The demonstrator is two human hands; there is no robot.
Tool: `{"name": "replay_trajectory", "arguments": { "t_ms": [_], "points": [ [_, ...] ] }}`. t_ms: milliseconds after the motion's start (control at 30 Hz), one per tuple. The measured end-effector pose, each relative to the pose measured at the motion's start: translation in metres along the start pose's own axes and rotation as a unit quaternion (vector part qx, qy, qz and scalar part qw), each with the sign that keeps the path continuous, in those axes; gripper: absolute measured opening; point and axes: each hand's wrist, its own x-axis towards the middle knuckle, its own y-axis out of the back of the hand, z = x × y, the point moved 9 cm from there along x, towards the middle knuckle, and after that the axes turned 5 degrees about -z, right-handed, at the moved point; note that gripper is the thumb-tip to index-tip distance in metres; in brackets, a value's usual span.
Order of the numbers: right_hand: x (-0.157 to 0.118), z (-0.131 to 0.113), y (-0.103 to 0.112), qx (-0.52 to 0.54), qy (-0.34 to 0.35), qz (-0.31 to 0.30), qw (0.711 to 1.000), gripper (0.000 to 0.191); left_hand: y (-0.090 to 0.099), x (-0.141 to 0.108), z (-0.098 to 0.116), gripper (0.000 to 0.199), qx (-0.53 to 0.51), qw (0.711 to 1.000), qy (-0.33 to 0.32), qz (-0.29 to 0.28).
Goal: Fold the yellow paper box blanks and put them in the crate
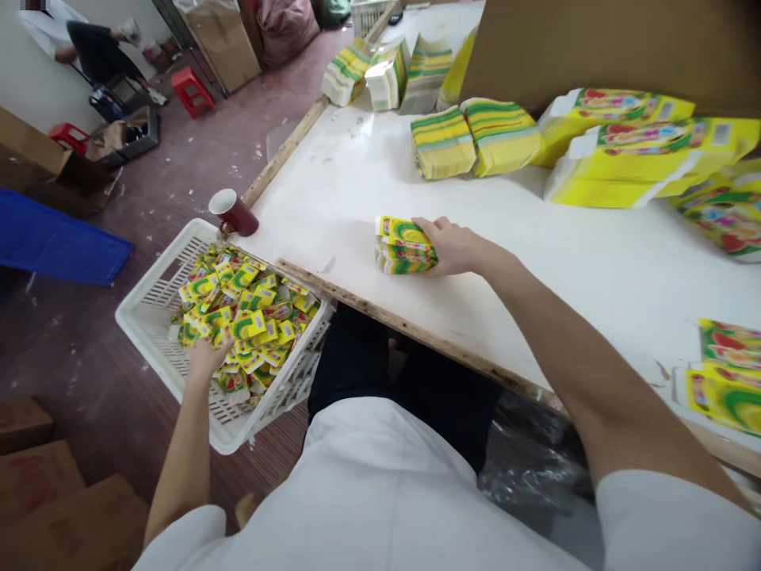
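My right hand [455,247] is closed round the right end of a small group of yellow and green cartons [405,246] on the white tabletop [350,190]. These cartons stand side by side, pressed together. Down to the left, my left hand [208,358] reaches into a white plastic basket [223,436] heaped with small yellow, green and red cartons [253,325]. Its fingertips are among the cartons, so I cannot tell whether they grip one.
A maroon mug [241,218] stands at the table corner beside the basket. Flat carton stacks [443,143] line the far side, near a large cardboard box [606,55]. More flat cartons [728,381] lie at right. A person [98,47] sits beyond a red stool [192,91].
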Motion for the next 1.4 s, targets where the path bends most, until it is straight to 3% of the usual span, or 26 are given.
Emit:
{"name": "replay_trajectory", "arguments": {
  "t_ms": [67,133,200,333,400,467,567,633,733,867,1033,1167,1267,1400],
  "points": [
    [-0.006,-0.007,0.001,-0.02,-0.005,0.011,1.0,0.102,0.01,-0.008,-0.004,0.068,0.011,0.997,0.035,0.062],
    [-0.014,-0.019,0.002,-0.038,-0.011,0.017,0.999,0.098,0.024,-0.015,0.012,0.073,0.003,0.992,0.018,0.122],
    [-0.022,-0.033,0.0,-0.049,-0.02,0.015,0.998,0.097,0.036,-0.019,0.043,0.067,-0.021,0.986,-0.049,0.159],
    [-0.035,-0.06,-0.01,-0.059,-0.027,0.033,0.997,0.094,0.042,-0.034,0.128,0.048,-0.093,0.959,-0.204,0.173],
    [-0.038,-0.064,-0.014,-0.053,-0.024,0.044,0.997,0.098,0.034,-0.05,0.174,0.042,-0.142,0.939,-0.273,0.154],
    [-0.04,-0.064,-0.014,-0.045,-0.001,0.045,0.998,0.115,0.019,-0.069,0.216,0.04,-0.191,0.916,-0.332,0.117],
    [-0.049,-0.059,0.0,-0.029,0.031,0.061,0.997,0.137,-0.007,-0.096,0.266,0.044,-0.27,0.88,-0.388,0.044],
    [-0.061,-0.057,0.016,-0.005,0.029,0.101,0.994,0.129,-0.025,-0.111,0.292,0.052,-0.302,0.858,-0.415,0.004],
    [-0.086,-0.067,0.028,0.037,0.031,0.169,0.984,0.09,-0.052,-0.127,0.325,0.064,-0.287,0.837,-0.464,-0.037],
    [-0.109,-0.074,0.008,0.072,-0.014,0.233,0.97,0.047,-0.087,-0.132,0.347,0.058,-0.261,0.83,-0.485,-0.084],
    [-0.1,-0.063,-0.004,0.132,-0.021,0.27,0.954,0.033,-0.103,-0.114,0.361,0.054,-0.279,0.826,-0.482,-0.09],
    [-0.078,-0.051,0.004,0.137,-0.036,0.246,0.959,0.034,-0.108,-0.093,0.377,0.053,-0.271,0.831,-0.474,-0.101],
    [-0.074,-0.045,0.011,0.148,-0.052,0.259,0.953,0.031,-0.106,-0.093,0.379,0.055,-0.266,0.836,-0.469,-0.105],
    [-0.086,-0.038,0.02,0.213,-0.072,0.291,0.93,0.038,-0.077,-0.117,0.352,0.079,-0.375,0.83,-0.413,-0.005]
  ]
}}
